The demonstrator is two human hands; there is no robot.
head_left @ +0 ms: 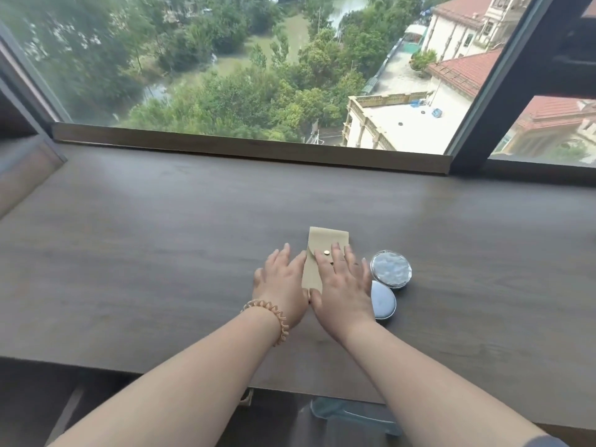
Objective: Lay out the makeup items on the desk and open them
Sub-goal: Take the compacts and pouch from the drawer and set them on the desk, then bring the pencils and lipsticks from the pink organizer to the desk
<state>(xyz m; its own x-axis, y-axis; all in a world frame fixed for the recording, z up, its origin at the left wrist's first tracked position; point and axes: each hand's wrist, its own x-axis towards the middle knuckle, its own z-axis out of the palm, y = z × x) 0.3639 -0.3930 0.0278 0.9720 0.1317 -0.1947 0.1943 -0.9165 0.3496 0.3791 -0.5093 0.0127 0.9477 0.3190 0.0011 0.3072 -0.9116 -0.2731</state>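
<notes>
A beige pouch (326,239) with a gold snap button lies flat on the dark wooden desk (161,237), its flap closed. My left hand (281,283) rests with straight fingers against the pouch's left edge. My right hand (343,285) lies flat on top of the pouch, fingers spread past the button. Just right of my right hand sit two round silver compacts: a far one (391,269) with a shiny patterned top and a near one (383,302), partly hidden by my hand. Both compacts look closed.
A low wooden ledge (258,150) and a large window run along the desk's far side. The desk's front edge crosses near my forearms. A coiled hair tie sits on my left wrist (272,312). A wall panel stands at the far left.
</notes>
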